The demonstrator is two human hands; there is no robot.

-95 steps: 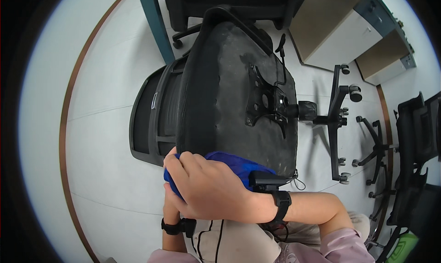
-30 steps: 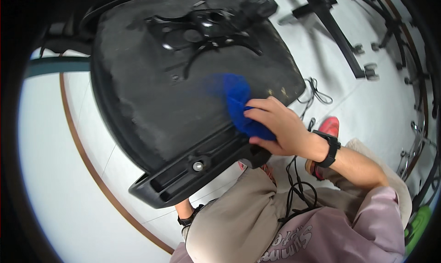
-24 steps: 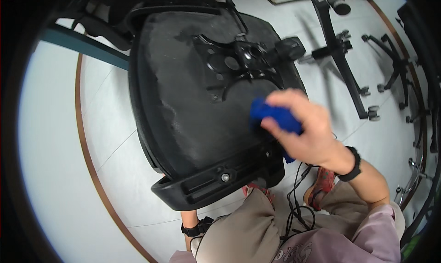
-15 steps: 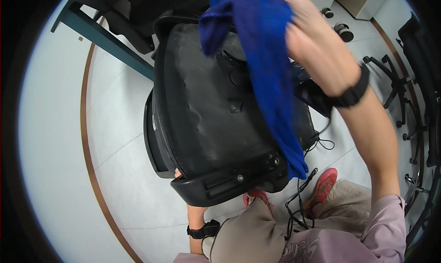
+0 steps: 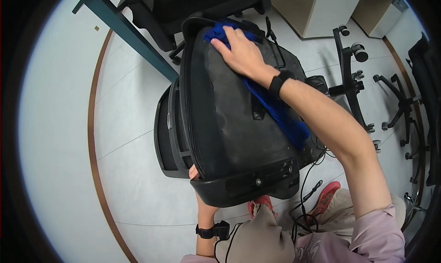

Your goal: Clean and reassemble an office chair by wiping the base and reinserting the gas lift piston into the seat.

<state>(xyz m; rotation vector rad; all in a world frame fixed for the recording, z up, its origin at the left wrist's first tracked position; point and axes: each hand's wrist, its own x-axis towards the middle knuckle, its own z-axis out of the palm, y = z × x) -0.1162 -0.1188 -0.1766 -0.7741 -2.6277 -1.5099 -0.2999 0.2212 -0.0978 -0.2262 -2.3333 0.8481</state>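
Observation:
A black office chair (image 5: 239, 139) lies tipped over in front of me, the scuffed underside of its seat facing up. On the far part of that underside, my right hand (image 5: 241, 54) presses a bunched blue cloth (image 5: 294, 131), fingers curled over it. The cloth's loose end trails under my wrist toward the seat's right edge. My left hand (image 5: 195, 172) grips the chair's near armrest (image 5: 243, 185) from the left; most of its fingers are hidden behind the armrest. A bent metal lever (image 5: 278, 52) sticks out beyond my right hand.
The chair's wheeled base (image 5: 347, 86) extends to the right. Black cables (image 5: 303, 203) lie on the floor by my red shoes (image 5: 325, 198). A teal table leg (image 5: 131, 36) and another black chair (image 5: 197, 1) stand at the far left. Cabinets (image 5: 321, 10) are at the back; more chairs (image 5: 420, 107) line the right.
My right hand has come down from above the chair, laying the raised, hanging cloth onto the seat's far underside. My left hand stays at the near armrest. The view has shifted slightly.

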